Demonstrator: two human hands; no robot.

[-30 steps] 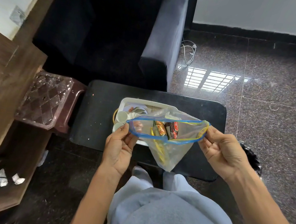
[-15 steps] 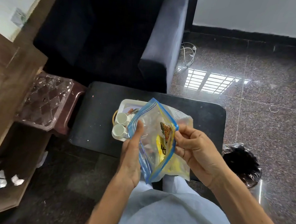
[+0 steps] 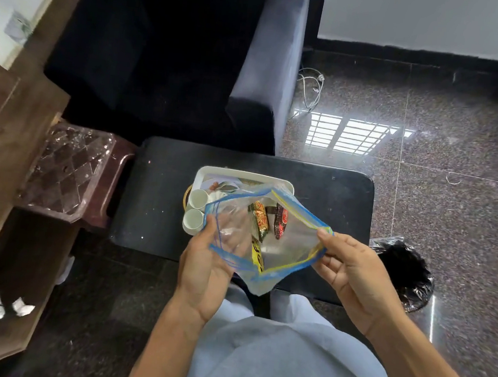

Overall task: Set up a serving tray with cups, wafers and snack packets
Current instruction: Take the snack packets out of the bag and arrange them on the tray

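fingers (image 3: 234, 235) of the left hand (image 3: 204, 263) show through the clear plastic inside the mouth of the zip bag (image 3: 294, 244), thumb outside it — together they grip the left rim. the right hand (image 3: 351, 277) pinches the right rim between thumb and curled fingers, and the blue-and-yellow mouth gapes wide at the centre of the frame. inside the bag lie snack packets (image 3: 259, 219) — one gold and red, one dark red, a yellow one lower down. just behind the bag a white tray (image 3: 243, 174) sits on the black table (image 3: 332, 190), two white cups (image 3: 198, 198) upright at its left edge. a black bin bag (image 3: 400, 273) lies on the floor at right.
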